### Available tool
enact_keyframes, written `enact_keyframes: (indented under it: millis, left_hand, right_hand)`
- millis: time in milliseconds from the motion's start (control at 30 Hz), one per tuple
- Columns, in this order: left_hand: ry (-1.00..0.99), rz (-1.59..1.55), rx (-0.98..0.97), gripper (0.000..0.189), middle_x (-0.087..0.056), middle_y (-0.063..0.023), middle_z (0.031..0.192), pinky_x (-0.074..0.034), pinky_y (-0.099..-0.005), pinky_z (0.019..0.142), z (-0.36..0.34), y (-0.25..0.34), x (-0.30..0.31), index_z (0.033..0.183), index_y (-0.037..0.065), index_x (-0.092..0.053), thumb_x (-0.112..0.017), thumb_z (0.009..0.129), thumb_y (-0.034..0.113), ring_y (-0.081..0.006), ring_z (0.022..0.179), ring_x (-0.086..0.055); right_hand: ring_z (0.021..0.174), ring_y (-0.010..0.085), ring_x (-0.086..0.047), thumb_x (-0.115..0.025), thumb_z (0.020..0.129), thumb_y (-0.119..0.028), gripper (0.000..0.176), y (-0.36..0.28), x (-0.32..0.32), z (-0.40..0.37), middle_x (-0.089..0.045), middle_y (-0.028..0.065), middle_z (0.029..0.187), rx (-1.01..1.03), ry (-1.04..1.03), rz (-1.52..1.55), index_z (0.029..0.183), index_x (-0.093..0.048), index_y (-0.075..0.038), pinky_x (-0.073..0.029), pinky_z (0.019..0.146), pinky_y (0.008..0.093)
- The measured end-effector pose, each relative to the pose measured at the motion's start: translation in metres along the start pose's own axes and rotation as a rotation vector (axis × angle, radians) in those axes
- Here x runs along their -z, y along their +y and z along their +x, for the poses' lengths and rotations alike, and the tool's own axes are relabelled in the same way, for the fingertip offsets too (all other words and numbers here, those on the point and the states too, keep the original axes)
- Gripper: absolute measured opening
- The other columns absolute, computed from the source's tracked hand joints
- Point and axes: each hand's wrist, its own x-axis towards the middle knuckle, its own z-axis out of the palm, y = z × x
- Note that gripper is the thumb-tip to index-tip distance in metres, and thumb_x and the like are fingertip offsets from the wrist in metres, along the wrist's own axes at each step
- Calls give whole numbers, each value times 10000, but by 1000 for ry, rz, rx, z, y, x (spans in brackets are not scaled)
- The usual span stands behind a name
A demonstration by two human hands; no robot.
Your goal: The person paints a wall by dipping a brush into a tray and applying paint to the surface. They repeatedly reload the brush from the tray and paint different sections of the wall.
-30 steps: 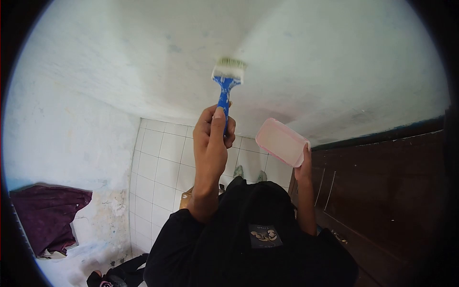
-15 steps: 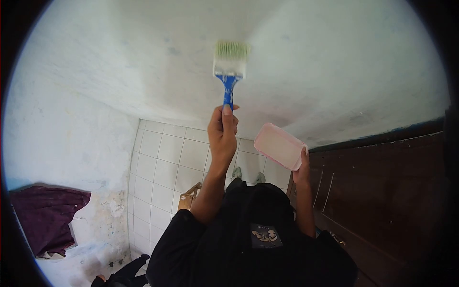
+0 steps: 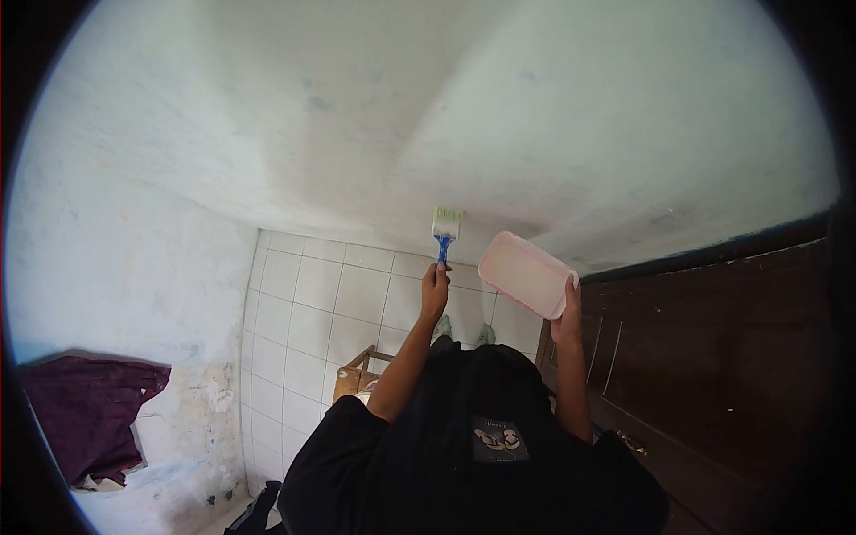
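In my left hand (image 3: 435,291) is the blue handle of a wide paintbrush (image 3: 446,225), its pale green bristles pointing up at the lower part of the wall (image 3: 357,134). Whether the bristles touch the wall I cannot tell. My right hand (image 3: 568,312) grips the near right end of a pink rectangular tray (image 3: 526,275), which has pale contents and sits to the right of the brush.
White floor tiles (image 3: 308,290) lie below, with a wooden stool (image 3: 350,382) at my left. A dark brown wooden panel (image 3: 713,357) stands on the right. Purple cloth (image 3: 89,415) hangs at the far left. Dark clothing (image 3: 259,513) shows at the bottom left.
My left hand has come down with the brush, from high against the wall to beside the tray. The tray has shifted very slightly right. The dark-clothed shape at bottom left has moved.
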Motion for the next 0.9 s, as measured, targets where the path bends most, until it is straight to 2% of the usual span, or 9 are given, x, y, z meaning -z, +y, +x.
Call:
enact_keyframes:
  millis: [167, 267, 367, 433, 533, 700, 767, 900]
  left_hand:
    - [-43, -42, 163, 332, -386, 55, 586, -272, -230, 435, 2, -14, 6, 984, 9, -591, -429, 1006, 298, -45, 486, -331]
    - [-47, -66, 254, 352, -445, 26, 572, -310, -240, 426, 8, -15, 8, 993, -21, -617, -457, 992, 292, -58, 464, -383]
    - [-27, 45, 317, 377, -440, 41, 574, -278, -225, 424, 15, 4, 5, 1028, -44, -612, -450, 990, 295, -41, 464, -365]
    - [4, 37, 218, 386, -440, 42, 568, -271, -219, 418, 13, 44, 1, 1009, -48, -617, -456, 986, 302, -33, 461, -367]
    - [50, 21, 182, 374, -431, 48, 567, -257, -209, 416, 10, 113, 0, 1011, -46, -619, -462, 986, 293, -26, 462, -355]
    - [50, -51, 67, 359, -385, 67, 563, -221, -202, 419, -30, 244, 1, 1013, -50, -615, -467, 990, 277, -13, 465, -298]
    - [25, -88, 25, 358, -371, 72, 563, -210, -202, 421, -47, 276, 1, 1014, -52, -614, -466, 992, 273, -11, 468, -279]
    - [45, -96, -242, 351, -342, 85, 557, -186, -205, 433, -62, 298, 1, 991, -40, -612, -447, 1006, 270, -3, 482, -265]
  right_hand:
    - [1179, 213, -494, -481, 974, -413, 486, 3, 1, 2, -505, 86, 1242, 22, -9, 21, 1323, -399, -86, -412, 970, 369]
    - [1192, 198, -500, -462, 982, -406, 493, 7, 3, 2, -512, 79, 1269, 16, 5, 2, 1339, -392, -73, -419, 978, 357]
    - [1194, 198, -498, -461, 981, -412, 497, 10, 8, 2, -508, 80, 1274, 23, -24, 9, 1340, -392, -76, -417, 981, 356]
    - [1172, 201, -498, -474, 978, -413, 482, 11, 8, 0, -504, 83, 1243, 17, 7, 14, 1321, -403, -82, -420, 961, 365]
    - [1168, 202, -503, -480, 974, -416, 488, 10, 8, -2, -504, 84, 1243, 24, 0, 22, 1321, -402, -82, -431, 952, 365]
    - [1183, 206, -501, -473, 975, -422, 504, 10, 9, -1, -503, 83, 1263, 15, -9, 9, 1334, -395, -77, -429, 964, 368]
    - [1200, 207, -495, -463, 979, -420, 509, 11, 8, 0, -502, 84, 1282, 7, -21, 17, 1345, -391, -72, -418, 984, 367]
    - [1200, 208, -494, -470, 979, -409, 506, 10, 6, 0, -502, 86, 1281, -15, -3, -2, 1343, -391, -66, -416, 984, 371]
